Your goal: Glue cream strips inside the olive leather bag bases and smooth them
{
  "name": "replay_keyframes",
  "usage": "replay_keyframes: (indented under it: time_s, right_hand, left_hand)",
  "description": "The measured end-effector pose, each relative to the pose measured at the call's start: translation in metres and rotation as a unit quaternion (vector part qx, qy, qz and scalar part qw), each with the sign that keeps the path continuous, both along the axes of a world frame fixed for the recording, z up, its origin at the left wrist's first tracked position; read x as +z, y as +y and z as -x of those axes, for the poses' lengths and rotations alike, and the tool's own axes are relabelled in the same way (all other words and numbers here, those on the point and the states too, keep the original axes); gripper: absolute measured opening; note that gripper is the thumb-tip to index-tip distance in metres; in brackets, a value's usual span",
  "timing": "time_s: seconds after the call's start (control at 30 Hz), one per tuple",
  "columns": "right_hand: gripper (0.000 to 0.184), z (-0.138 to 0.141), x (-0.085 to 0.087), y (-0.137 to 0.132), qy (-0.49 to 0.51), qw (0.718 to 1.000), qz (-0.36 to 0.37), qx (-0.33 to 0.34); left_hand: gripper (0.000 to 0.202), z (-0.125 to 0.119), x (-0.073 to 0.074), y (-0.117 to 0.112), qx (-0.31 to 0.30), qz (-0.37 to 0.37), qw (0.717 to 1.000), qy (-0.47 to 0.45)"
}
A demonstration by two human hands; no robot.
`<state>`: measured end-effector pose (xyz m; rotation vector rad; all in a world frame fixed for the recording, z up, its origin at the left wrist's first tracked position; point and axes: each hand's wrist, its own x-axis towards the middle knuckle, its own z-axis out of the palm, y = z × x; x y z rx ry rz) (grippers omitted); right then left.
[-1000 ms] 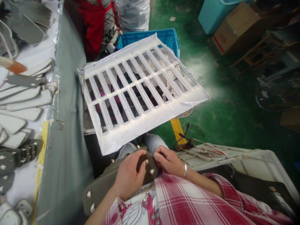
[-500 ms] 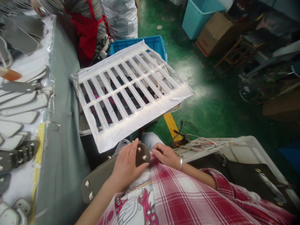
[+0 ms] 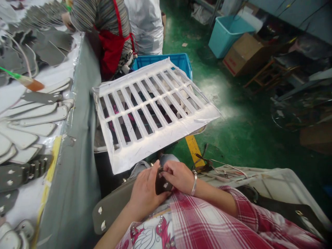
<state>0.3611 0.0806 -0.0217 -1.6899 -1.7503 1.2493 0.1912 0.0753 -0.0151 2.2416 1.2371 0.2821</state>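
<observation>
A long grey-olive leather strap piece [image 3: 114,202] with rounded ends lies across my lap. Small white tufts poke out of it: a pair at the left end and one showing near the right end. My left hand [image 3: 145,186] grips it close to the right end, thumb below and fingers above. At that same end my right hand [image 3: 178,176], with a silver bangle on the wrist, is closed in a pinch against the piece's upper edge. Whatever sits between its fingertips is hidden.
A white slatted rack [image 3: 155,107] stands ahead over a blue bin [image 3: 181,60]. Left is a table [image 3: 85,114] with stacked strap pieces [image 3: 43,116] and a brush [image 3: 31,83]. A white crate [image 3: 282,176] holds dark bags at right. A co-worker in a red apron [image 3: 110,48] stands beyond.
My right hand has moved left from beside the strap piece onto its right end, covering one white tuft. My left hand keeps its hold. The whole view has shifted slightly.
</observation>
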Motion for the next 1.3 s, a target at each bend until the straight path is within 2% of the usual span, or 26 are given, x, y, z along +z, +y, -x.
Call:
replay_keyframes:
  time_s: [0.17, 0.27, 0.4, 0.47, 0.63, 0.73, 0.77, 0.83, 0.93, 1.03, 1.13, 1.3]
  right_hand:
    - [0.013, 0.001, -0.005, 0.004, 0.035, 0.999, 0.025, -0.018]
    - [0.017, -0.005, -0.013, 0.014, 0.096, 0.989, 0.109, -0.009]
    - [0.020, -0.016, -0.022, 0.039, 0.200, 0.941, 0.271, 0.044]
    - [0.020, -0.019, -0.023, 0.054, 0.221, 0.911, 0.337, 0.088]
    - [0.016, -0.014, -0.017, 0.088, 0.170, 0.847, 0.463, 0.196]
    - [0.009, -0.010, -0.013, 0.094, 0.149, 0.832, 0.482, 0.231]
    - [0.007, -0.010, -0.012, 0.093, 0.150, 0.837, 0.473, 0.233]
    - [0.005, -0.011, -0.011, 0.085, 0.161, 0.868, 0.416, 0.219]
    - [0.009, -0.017, -0.014, 0.067, 0.174, 0.934, 0.248, 0.188]
    - [0.011, -0.023, -0.020, 0.051, 0.156, 0.967, 0.068, 0.188]
    - [0.018, -0.027, -0.021, 0.044, 0.123, 0.963, -0.069, 0.228]
    - [0.025, -0.028, -0.017, 0.044, 0.046, 0.923, -0.177, 0.338]
  left_hand:
    - [0.093, 0.004, -0.001, 0.003, -0.015, 0.007, 1.000, -0.004]
    - [0.092, 0.005, -0.007, 0.002, -0.020, -0.012, 1.000, 0.002]
    - [0.095, 0.003, -0.014, 0.002, -0.014, -0.041, 0.999, 0.007]
    - [0.095, 0.002, -0.016, 0.003, -0.011, -0.048, 0.999, 0.007]
    - [0.094, 0.002, -0.016, 0.005, -0.005, -0.045, 0.999, 0.004]
    - [0.094, 0.004, -0.016, 0.006, -0.004, -0.044, 0.999, -0.004]
    - [0.095, 0.005, -0.016, 0.006, -0.005, -0.048, 0.999, -0.008]
    - [0.095, 0.005, -0.016, 0.007, -0.010, -0.057, 0.998, -0.016]
    - [0.093, 0.004, -0.018, 0.008, -0.013, -0.079, 0.996, -0.023]
    - [0.094, 0.003, -0.020, 0.008, -0.002, -0.117, 0.993, -0.019]
    - [0.095, 0.004, -0.022, 0.006, 0.001, -0.125, 0.992, -0.009]
    - [0.094, 0.004, -0.023, 0.005, -0.012, -0.116, 0.993, -0.006]
